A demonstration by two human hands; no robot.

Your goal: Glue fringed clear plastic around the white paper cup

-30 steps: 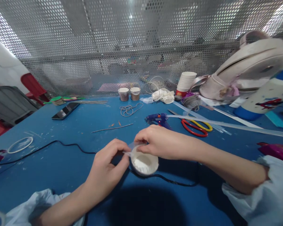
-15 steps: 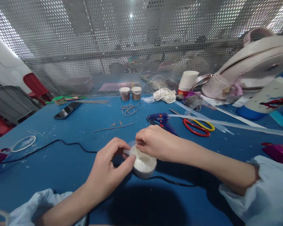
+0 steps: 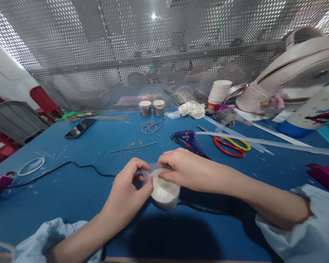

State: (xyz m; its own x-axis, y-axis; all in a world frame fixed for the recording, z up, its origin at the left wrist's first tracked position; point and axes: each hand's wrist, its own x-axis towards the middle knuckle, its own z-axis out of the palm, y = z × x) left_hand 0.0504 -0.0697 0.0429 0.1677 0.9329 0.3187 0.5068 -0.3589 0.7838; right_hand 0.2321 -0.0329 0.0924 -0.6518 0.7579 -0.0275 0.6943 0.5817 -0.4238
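A small white cup [image 3: 165,190], its open top facing me, is between my two hands low over the blue table. Thin translucent film [image 3: 154,167] shows at its far left rim. My left hand [image 3: 134,182] pinches that film at the cup's left side, thumb and fingers close together. From the right, my right hand [image 3: 178,166] holds the far rim, its thumb inside the cup and its curled fingers on the outside, partly hidden. A black cord [image 3: 200,209] runs behind and beside the cup.
Beyond my hands lie a blue glue gun [image 3: 185,136] and red-and-yellow scissors [image 3: 230,148]. Translucent strips [image 3: 274,142] stretch to the right. Farther back are two small tubs [image 3: 152,108], stacked paper cups [image 3: 219,93], yarn [image 3: 226,117] and a bag [image 3: 298,73]. A phone [image 3: 80,128] lies left.
My right thumb has moved off the fingers and into the cup, against its far inner wall. The cup has shifted slightly left, and my left hand still pinches the film.
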